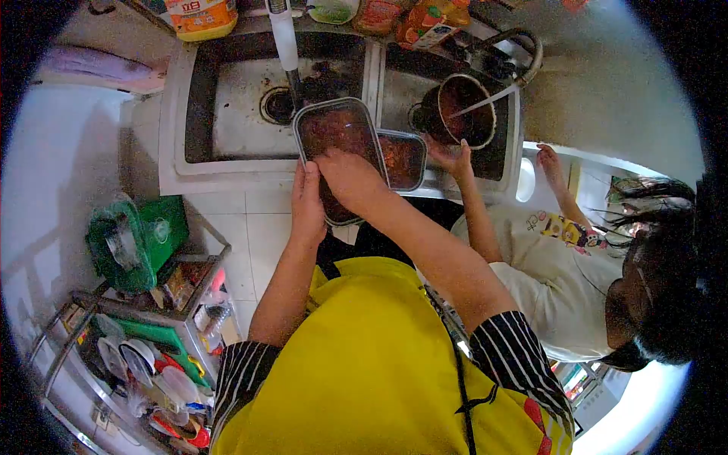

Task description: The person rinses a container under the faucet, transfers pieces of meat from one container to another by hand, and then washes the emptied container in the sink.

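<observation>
A clear rectangular food container (339, 112) with a grey rim is tilted over the front edge of the sink. My left hand (307, 199) grips its left side, thumb along the rim. My right hand (350, 179) reaches into the container with its fingers curled; what they hold, if anything, is hidden. The inside looks dark reddish-brown, too dim to make out. Just right of it, a second clear container (402, 159) with reddish contents sits at the sink edge, partly covered by the first one.
Another person (546, 265) stands close on my right, a hand beside a pot (464, 110) under running water from the curved faucet (531, 64). A white-topped spout (284, 38) hangs over the left basin (235, 98). Bottles (432, 23) line the back. A cluttered rack (159, 334) stands left.
</observation>
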Tool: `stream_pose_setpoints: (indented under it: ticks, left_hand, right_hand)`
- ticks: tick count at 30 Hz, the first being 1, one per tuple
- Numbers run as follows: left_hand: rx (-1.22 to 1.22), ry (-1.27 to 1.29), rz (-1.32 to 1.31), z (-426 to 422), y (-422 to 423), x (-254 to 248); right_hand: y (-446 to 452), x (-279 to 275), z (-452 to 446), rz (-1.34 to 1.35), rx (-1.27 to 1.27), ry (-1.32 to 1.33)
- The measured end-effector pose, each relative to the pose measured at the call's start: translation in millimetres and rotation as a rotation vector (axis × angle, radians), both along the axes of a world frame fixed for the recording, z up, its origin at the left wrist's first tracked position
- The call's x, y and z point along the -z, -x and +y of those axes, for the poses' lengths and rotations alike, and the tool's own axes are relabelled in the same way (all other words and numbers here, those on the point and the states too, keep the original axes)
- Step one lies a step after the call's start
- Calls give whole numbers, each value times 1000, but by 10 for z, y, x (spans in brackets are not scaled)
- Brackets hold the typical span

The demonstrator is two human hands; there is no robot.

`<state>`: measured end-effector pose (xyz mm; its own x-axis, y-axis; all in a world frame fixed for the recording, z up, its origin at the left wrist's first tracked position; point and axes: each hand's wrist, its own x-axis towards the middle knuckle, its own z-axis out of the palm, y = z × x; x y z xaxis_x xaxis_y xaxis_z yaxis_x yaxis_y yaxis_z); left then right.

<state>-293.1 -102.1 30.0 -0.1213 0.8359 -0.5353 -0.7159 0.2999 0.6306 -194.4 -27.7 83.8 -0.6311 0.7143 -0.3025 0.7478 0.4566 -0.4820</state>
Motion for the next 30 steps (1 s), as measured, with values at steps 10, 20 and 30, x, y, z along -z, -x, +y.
stream_pose_setpoints:
  ticks: [10,20,30]
  left_hand:
    - [-8,42,-7,37,78,12]
    - [-63,54,3,114,181,-160]
    - [-76,61,71,44,326,-114]
  right_hand:
    - [-230,-385,-17,79,121,-34]
    - [-503,-753,41,383,376,53]
    - [-917,-140,97,132,335,-40]
